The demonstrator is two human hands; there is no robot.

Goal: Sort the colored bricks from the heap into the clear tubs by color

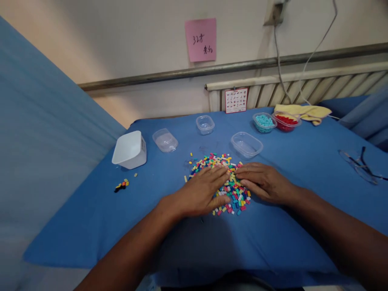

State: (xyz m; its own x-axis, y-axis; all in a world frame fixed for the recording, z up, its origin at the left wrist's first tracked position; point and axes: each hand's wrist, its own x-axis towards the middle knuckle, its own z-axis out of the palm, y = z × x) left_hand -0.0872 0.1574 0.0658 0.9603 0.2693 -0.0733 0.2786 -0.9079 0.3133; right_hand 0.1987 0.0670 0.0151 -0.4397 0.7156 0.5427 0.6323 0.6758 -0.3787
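Observation:
A spread pile of small toy building bricks (235, 196) in many colours lies on the blue cloth. My left hand (203, 189) rests flat over the left part of the pile, fingers stretched out and thumb apart. From the right, my right hand (265, 182) reaches the pile's edge, its fingers extended and touching the bricks. Neither hand grips anything that I can see. Bricks beneath both palms are hidden. Just behind the pile stands a clear plastic container (247, 144).
At left are a white tub (130, 150), a few yellow and black bricks (121, 185) and a clear lid-like tray (165, 140). A small clear container (205, 125) stands behind. Tubs of turquoise pieces (264, 122) and red pieces (285, 122), a yellow cloth (303, 112) and eyeglasses (362, 165) lie right.

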